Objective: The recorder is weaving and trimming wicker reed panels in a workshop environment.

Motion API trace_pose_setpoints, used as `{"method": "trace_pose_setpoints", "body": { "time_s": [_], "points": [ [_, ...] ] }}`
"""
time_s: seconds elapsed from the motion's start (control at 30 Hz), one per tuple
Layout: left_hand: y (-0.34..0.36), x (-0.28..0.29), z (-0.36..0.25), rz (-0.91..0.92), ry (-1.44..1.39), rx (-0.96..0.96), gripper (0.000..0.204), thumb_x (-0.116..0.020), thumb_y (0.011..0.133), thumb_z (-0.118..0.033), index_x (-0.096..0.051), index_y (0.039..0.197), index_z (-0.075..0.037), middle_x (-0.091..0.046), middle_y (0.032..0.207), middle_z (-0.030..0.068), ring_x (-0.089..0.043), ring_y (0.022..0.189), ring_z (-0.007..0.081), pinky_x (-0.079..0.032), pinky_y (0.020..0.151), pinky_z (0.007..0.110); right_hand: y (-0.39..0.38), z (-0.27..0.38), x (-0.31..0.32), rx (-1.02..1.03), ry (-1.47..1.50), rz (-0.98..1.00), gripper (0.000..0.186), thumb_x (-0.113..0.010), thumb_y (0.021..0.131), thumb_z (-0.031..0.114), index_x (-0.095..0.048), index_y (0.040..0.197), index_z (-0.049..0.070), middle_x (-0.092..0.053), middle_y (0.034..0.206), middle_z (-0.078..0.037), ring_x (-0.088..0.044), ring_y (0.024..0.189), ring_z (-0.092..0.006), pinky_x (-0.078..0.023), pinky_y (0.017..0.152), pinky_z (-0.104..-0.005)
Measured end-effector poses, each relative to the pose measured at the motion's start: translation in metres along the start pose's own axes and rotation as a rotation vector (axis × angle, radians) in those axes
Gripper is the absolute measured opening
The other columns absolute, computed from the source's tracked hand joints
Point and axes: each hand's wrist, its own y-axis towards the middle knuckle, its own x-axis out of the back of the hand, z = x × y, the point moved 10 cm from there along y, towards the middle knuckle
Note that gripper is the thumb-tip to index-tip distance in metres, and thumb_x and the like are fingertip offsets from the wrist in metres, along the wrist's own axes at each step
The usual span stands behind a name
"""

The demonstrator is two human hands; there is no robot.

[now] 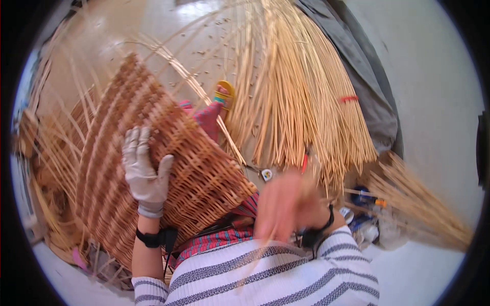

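A brown woven wicker panel (204, 178) leans across my lap, tilted, with its pointed corner towards the upper left. My left hand (143, 171), in a pale glove, lies flat on its weave, fingers stretched and thumb apart. My right hand (288, 206) is bare and blurred by motion, off the panel's lower right corner. Its fingers look curled, and a thin, smeared tan wicker strand (254, 268) trails from them across my striped sweater. The strand's upper end is hidden in the hand.
A large spread of pale wicker rods (291, 92) covers the floor ahead, beside a dark grey cloth (367, 97). Another rod bundle (418, 199) lies right. A tape measure (266, 175) and a red-handled tool (304, 163) lie near my right hand. A yellow slipper (228, 92) shows beyond the panel.
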Motion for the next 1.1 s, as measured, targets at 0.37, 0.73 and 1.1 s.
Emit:
{"method": "trace_pose_setpoints", "body": {
  "time_s": [0.37,0.73,1.1],
  "points": [
    [-0.005,0.013,0.007,0.009,0.049,0.017,0.071,-0.069,0.098,-0.05,-0.057,0.151,-0.005,-0.056,0.152,0.0221,-0.047,0.147,0.0416,-0.032,0.125,0.052,0.045,0.02,0.004,0.068,-0.991,-0.102,0.011,-0.068,0.101,0.013,-0.065,0.106,0.003,-0.076,0.098,-0.017,-0.076,0.078,-0.0216,-0.064,0.073,-0.0332],
    [0.0,0.005,0.007,0.04,0.031,0.016,0.073,-0.068,0.098,-0.053,-0.056,0.152,-0.005,-0.055,0.154,0.0221,-0.046,0.148,0.042,-0.031,0.125,0.052,0.03,-0.054,0.168,-0.342,-0.223,-0.578,0.011,-0.055,0.113,0.021,-0.051,0.113,0.01,-0.071,0.094,-0.011,-0.067,0.074,-0.0154,-0.055,0.068,-0.0271],
    [-0.002,0.001,0.012,0.083,0.013,0.036,0.072,-0.069,0.098,-0.052,-0.056,0.153,-0.007,-0.054,0.156,0.0205,-0.045,0.15,0.0407,-0.03,0.126,0.053,0.054,-0.066,0.173,-0.411,-0.072,-0.526,0.008,-0.055,0.113,0.018,-0.053,0.117,0.012,-0.06,0.09,-0.006,-0.052,0.066,-0.0113,-0.044,0.06,-0.0228]
  ]
}}
